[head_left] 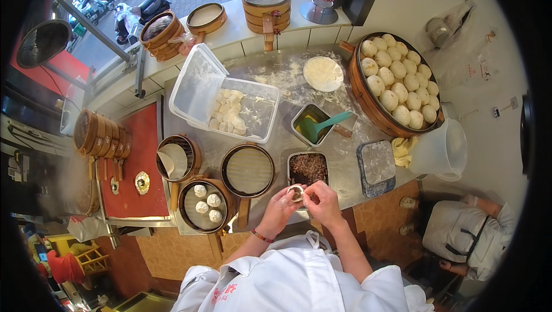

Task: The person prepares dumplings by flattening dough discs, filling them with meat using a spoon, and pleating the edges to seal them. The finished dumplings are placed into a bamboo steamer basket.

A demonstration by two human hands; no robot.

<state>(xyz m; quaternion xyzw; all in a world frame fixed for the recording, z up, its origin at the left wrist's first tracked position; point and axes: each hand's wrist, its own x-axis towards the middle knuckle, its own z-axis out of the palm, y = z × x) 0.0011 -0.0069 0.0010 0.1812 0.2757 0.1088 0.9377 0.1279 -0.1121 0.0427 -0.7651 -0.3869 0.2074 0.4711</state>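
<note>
Both hands are up at the near edge of the counter, and between them sits a small bun (296,192), a round of dough with dark filling showing at its open top. The left hand (280,210) cups it from the left, fingers curled under and around it; the right hand (322,200) closes on it from the right, fingertips pinched at the rim. The bun is round, so no long axis to call, and its open mouth faces up toward the camera.

Just beyond the hands, a steel tray of filling (308,168), dark and minced. Left of that an empty steamer (248,170), and nearer the person's left a steamer with four buns (206,204). Further left another steamer (177,157) holds a folded white liner.

Out across the floured steel counter (270,70): a clear plastic box (227,102) with its lid tipped up and dough pieces inside, a small tin with a teal spatula (319,125), a flat disc of dough (322,73), and a big basket of buns (397,82) leaning at the right. A white jug (441,150) stands beside it.

The counter runs along a tiled ledge stacked with more steamers; a street with parked scooters lies beyond. At lower right another person (468,234) in white crouches by the wall.
</note>
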